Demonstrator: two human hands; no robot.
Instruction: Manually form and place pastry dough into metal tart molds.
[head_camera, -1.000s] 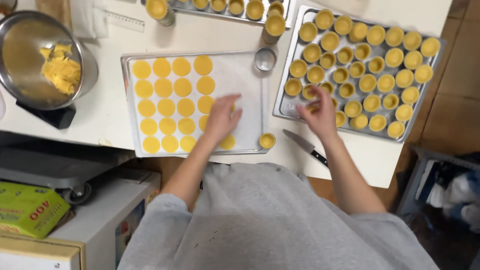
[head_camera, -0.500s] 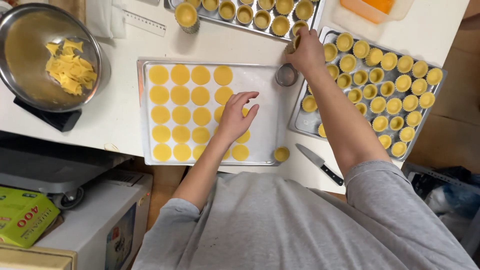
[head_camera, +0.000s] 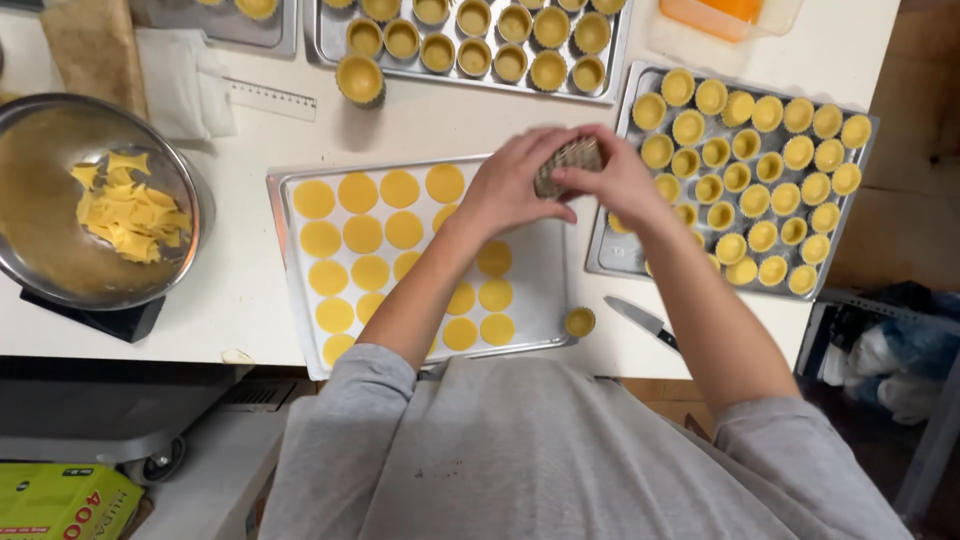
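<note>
Head view, left to right: a steel bowl (head_camera: 95, 200) of dough scraps and a tray (head_camera: 545, 300) of yellow dough rounds on the white desk (head_camera: 240, 290). Left hand (head_camera: 505, 190) and right hand (head_camera: 610, 178) together clasp a fluted tart mould (head_camera: 568, 160) above the tray's right edge, seemingly lining it; pressing dough evenly comes next. A tray of filled moulds (head_camera: 620, 255) sits rightmost.

Both hands now meet above the tray: left hand (head_camera: 505, 190) lifted off the dough discs (head_camera: 370, 235), right hand (head_camera: 615, 180) back from far tins, gripping a fluted tin (head_camera: 568, 162) together.
</note>
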